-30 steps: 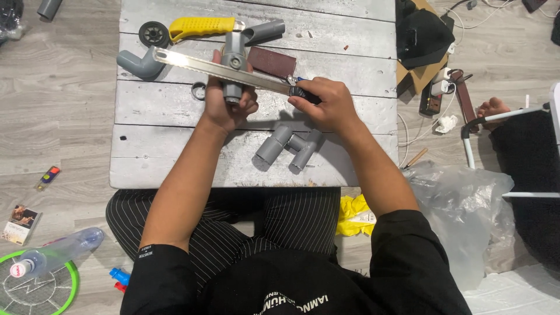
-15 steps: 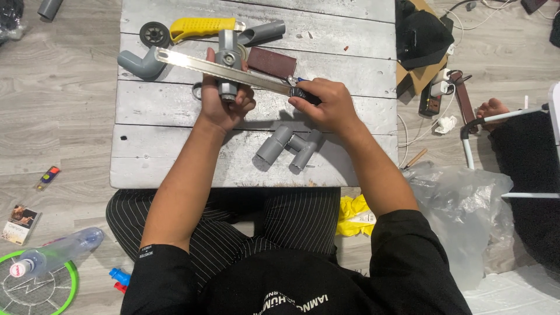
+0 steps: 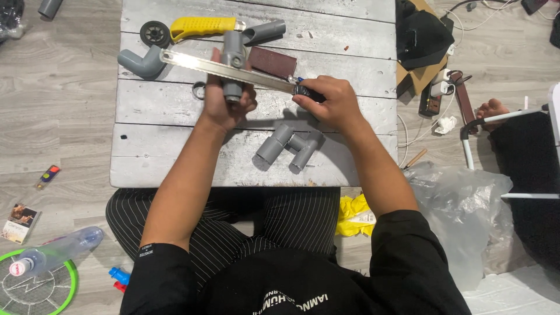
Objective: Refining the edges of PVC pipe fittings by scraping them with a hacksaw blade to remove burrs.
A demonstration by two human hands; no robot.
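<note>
We see the left hand [image 3: 224, 102] wrapped round a short grey pipe [image 3: 233, 61], pinning it to the board [image 3: 175, 157] with its long axis running near to far. Only the far part of the pipe shows; the near end sits under the fingers [image 3: 248, 100], which are curled tight about it.

The right hand [image 3: 329, 102] is closed on the dark handle [image 3: 308, 93] of a saw [image 3: 227, 71]. The blade lies across the pipe, its long axis running from that handle on the right out to a tip at far left, tilted slightly away. So blade and pipe cross at close to a right angle, and the crossing point is just beyond the left fingers (very near them, though we cannot tell whether the teeth touch the pipe wall).

The pipe lies left of the right hand and directly in the left; the left hand is the nearer by far.

Around them on the board:
- a grey elbow [image 3: 142, 62] at the blade tip, far left
- a black wheel [image 3: 155, 32] and a yellow grip [image 3: 201, 26] beyond it
- another grey tube [image 3: 265, 31], angled, just right of the held pipe
- a brown block [image 3: 273, 62] under the blade
- a forked fitting [image 3: 290, 146] nearer us, between the forearms

Off the board to the right lie a clear bag [image 3: 466, 198] and a yellow cloth [image 3: 356, 213] by the knee.
</note>
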